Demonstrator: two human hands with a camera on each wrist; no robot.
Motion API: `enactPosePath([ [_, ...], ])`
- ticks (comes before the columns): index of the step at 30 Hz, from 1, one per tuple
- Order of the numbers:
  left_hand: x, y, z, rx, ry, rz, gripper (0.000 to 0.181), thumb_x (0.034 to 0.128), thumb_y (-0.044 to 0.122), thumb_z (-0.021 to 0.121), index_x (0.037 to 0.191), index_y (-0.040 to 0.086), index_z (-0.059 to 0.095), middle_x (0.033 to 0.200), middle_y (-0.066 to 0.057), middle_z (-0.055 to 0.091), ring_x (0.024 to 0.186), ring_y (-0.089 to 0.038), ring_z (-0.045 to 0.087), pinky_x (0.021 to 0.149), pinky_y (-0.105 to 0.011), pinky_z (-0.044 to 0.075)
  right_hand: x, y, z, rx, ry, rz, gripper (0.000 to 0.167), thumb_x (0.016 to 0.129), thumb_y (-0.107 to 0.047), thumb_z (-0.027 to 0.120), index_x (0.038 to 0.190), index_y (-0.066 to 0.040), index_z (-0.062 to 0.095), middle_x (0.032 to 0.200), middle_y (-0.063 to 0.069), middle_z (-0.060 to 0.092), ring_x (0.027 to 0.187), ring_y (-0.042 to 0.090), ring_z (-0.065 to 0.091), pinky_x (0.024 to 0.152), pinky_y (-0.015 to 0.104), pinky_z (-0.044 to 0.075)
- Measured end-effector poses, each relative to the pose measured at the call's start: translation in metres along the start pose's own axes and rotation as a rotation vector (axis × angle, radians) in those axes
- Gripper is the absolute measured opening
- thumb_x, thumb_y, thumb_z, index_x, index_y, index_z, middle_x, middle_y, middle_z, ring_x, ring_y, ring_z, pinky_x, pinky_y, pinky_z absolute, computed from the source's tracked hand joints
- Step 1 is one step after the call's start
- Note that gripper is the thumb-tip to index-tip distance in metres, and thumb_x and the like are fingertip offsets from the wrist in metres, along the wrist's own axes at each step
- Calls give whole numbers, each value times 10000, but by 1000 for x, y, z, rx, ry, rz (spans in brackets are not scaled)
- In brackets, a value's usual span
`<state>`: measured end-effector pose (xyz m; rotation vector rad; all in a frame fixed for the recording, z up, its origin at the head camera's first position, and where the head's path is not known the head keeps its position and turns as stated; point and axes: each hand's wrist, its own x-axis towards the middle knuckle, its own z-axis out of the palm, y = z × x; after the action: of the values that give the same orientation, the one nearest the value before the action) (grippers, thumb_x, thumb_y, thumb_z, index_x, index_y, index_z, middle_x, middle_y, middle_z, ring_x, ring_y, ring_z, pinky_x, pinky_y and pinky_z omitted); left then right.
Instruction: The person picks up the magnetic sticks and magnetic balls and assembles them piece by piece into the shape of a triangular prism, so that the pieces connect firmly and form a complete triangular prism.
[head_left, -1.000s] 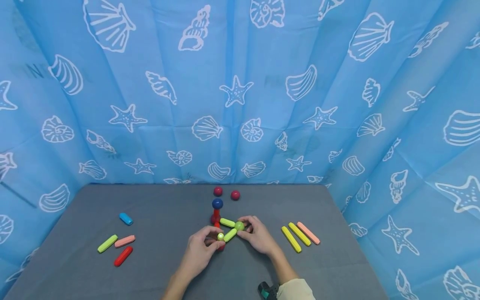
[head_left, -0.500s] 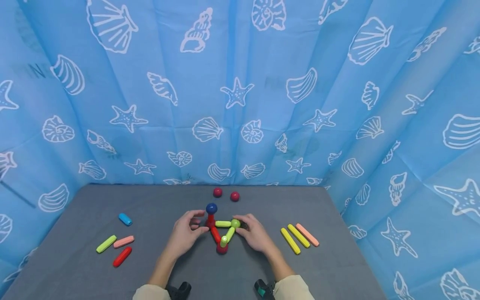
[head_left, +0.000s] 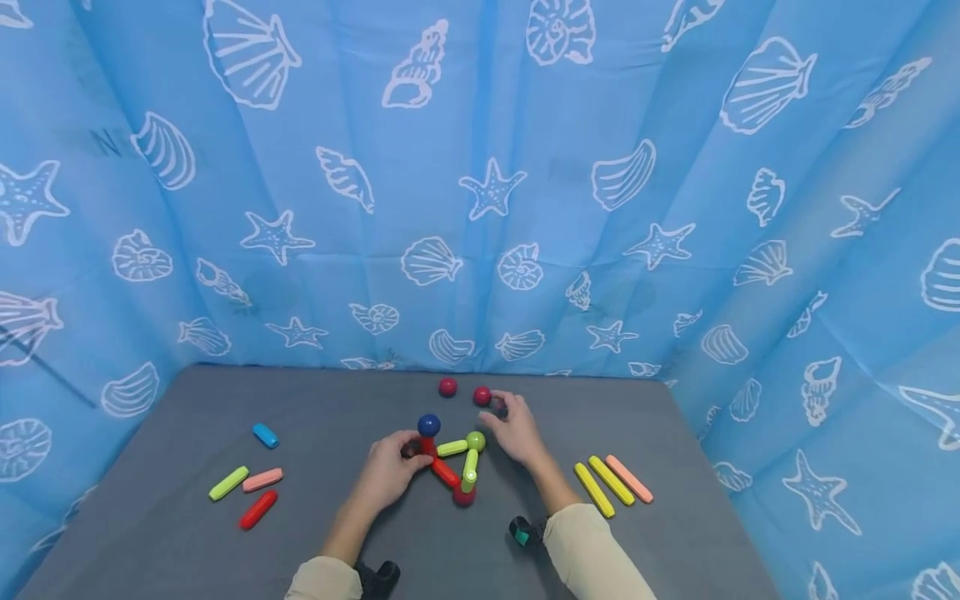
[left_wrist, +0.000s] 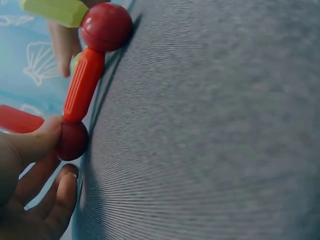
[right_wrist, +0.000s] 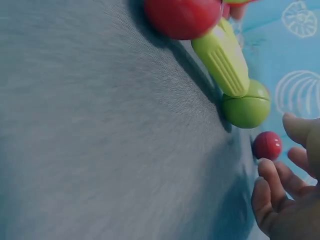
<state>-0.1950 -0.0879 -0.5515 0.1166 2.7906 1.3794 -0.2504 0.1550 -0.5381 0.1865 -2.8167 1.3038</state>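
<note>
Red, green and blue pieces form a triangle on the table: red rod (head_left: 446, 472), green rod (head_left: 452, 448), green ball (head_left: 476, 440) and near red ball (head_left: 464, 495), from which another green rod stands up. My left hand (head_left: 387, 472) holds the left corner, thumb and fingers around the dark red ball (left_wrist: 72, 141) beneath an upright red rod topped by a blue ball (head_left: 429, 425). My right hand (head_left: 517, 429), fingers parted, is beside a loose red ball (head_left: 482, 396), seen past the fingertips in the right wrist view; whether they touch is unclear.
Another red ball (head_left: 447, 387) lies at the back. On the left are a blue rod (head_left: 266, 435), green rod (head_left: 228, 483), pink rod (head_left: 263, 479) and red rod (head_left: 258, 509). Two yellow rods (head_left: 595, 490) and a pink rod (head_left: 630, 478) lie right. A patterned curtain (head_left: 465, 208) hangs behind.
My right hand has left the green ball and moved back to the loose red ball. My left hand let go of the near corner and now holds the left corner; the triangle has turned slightly.
</note>
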Motion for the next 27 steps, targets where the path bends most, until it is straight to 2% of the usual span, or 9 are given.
enactPosePath([
  [3,-2,3,3,-6,13,-21,384,858,202,826,1218,115,723,1064,-35,749,859,-117,639,746,-344,554,13,-1,4,-27,26,3,545,967,-244,711,1439,-33,538,1282,213,566,1108,323,611,980,500,509],
  [6,-4,4,5,-4,21,-29,387,856,194,826,1220,109,727,1040,-35,746,822,-115,613,712,-314,530,21,-2,9,-62,31,10,524,967,-220,709,1433,-39,552,1298,224,558,1214,368,589,1058,537,474],
  [9,-6,5,5,-2,31,-43,373,857,184,824,1211,111,734,998,-21,736,795,-118,587,697,-296,502,25,-1,14,-80,35,7,438,965,-179,709,1362,-28,604,1236,215,583,1165,360,600,1029,531,483],
  [13,-6,3,4,0,35,-48,374,860,185,821,1215,104,734,978,-17,726,789,-124,574,690,-298,491,22,-1,15,-84,63,-3,343,961,-179,716,1265,-33,650,1115,156,625,1039,285,615,937,473,509],
  [16,-6,1,4,-11,25,-51,385,861,192,821,1225,103,732,1015,-25,740,804,-116,591,701,-301,512,11,-5,4,-35,61,-27,330,956,-207,727,1247,-65,661,1075,110,649,931,215,618,821,382,526],
  [19,-6,-1,2,-21,24,-60,387,859,193,823,1225,102,734,1042,-38,753,812,-113,610,710,-311,530,-8,-18,-15,55,5,-89,334,947,-237,740,1255,-130,668,1100,64,665,854,166,599,732,288,511],
  [23,-6,-1,1,-15,18,-63,390,862,207,821,1227,104,733,1047,-38,756,817,-109,618,710,-315,535,-44,-38,-38,114,-110,-178,337,929,-276,761,1251,-237,669,1124,-19,661,839,127,601,721,236,517],
  [27,-5,0,2,-19,16,-55,391,863,212,820,1227,101,733,1025,-32,747,807,-118,599,708,-310,526,-74,-47,-48,109,-211,-228,339,925,-296,767,1245,-292,655,1079,-79,638,830,88,612,727,224,528],
])
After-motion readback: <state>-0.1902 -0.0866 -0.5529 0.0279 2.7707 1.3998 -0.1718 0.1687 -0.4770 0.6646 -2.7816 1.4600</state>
